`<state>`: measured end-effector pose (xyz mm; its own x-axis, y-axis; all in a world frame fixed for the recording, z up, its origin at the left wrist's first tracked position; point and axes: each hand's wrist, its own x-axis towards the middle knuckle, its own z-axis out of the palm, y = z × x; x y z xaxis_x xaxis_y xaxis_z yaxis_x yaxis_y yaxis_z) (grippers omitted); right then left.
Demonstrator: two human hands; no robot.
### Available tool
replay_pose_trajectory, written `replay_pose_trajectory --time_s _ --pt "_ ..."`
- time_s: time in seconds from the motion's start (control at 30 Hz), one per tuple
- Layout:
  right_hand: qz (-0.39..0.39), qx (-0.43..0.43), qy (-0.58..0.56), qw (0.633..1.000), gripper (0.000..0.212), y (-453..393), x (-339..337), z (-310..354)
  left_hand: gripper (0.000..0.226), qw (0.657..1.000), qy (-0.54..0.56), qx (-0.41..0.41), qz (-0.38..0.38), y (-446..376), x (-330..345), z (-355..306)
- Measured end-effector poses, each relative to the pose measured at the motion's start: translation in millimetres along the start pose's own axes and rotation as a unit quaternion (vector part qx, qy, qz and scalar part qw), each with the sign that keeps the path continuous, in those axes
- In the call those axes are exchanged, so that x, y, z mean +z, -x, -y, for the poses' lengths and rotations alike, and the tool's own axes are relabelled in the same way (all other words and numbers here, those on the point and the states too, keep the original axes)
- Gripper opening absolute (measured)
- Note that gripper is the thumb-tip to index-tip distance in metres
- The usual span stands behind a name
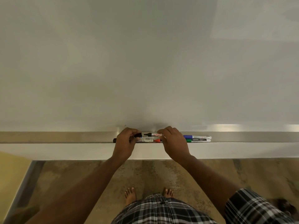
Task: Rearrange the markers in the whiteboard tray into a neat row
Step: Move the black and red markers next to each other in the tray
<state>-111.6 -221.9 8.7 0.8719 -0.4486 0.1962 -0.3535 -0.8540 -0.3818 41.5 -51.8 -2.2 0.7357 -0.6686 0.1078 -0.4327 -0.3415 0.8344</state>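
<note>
A metal whiteboard tray runs across the view below the whiteboard. My left hand pinches a black marker cap. My right hand grips the white barrel of an uncapped black-tipped marker, held just above the tray. Under it lie a white-bodied marker and a red-capped marker. A dark marker end pokes out left of my left hand. To the right, a blue-capped marker and a green-capped marker lie parallel in the tray.
The tray stretches far to both sides of the markers. Below it is a pale wall strip, then a brown floor with my bare feet. A yellow wall edge is at lower left.
</note>
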Motion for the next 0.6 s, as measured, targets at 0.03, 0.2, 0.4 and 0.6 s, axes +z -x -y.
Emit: replay_pose_trajectory --time_s 0.03,0.2,0.4,0.6 --pt "-0.001 0.0 0.0 1.0 0.021 0 0 1 0.027 1.0 -0.002 0.001 0.004 0 1 -2" --pt "-0.004 -0.005 -0.001 1.0 0.021 1 0 4 0.027 0.999 -0.017 0.02 0.026 -1 7 -15" --pt "0.01 -0.009 -0.025 1.0 0.019 0 0 3 0.027 0.997 0.027 -0.018 0.067 -4 10 -26" --pt "-0.002 0.027 -0.048 0.998 0.014 -5 -4 6 0.027 0.996 0.046 -0.046 0.063 -8 11 -35"
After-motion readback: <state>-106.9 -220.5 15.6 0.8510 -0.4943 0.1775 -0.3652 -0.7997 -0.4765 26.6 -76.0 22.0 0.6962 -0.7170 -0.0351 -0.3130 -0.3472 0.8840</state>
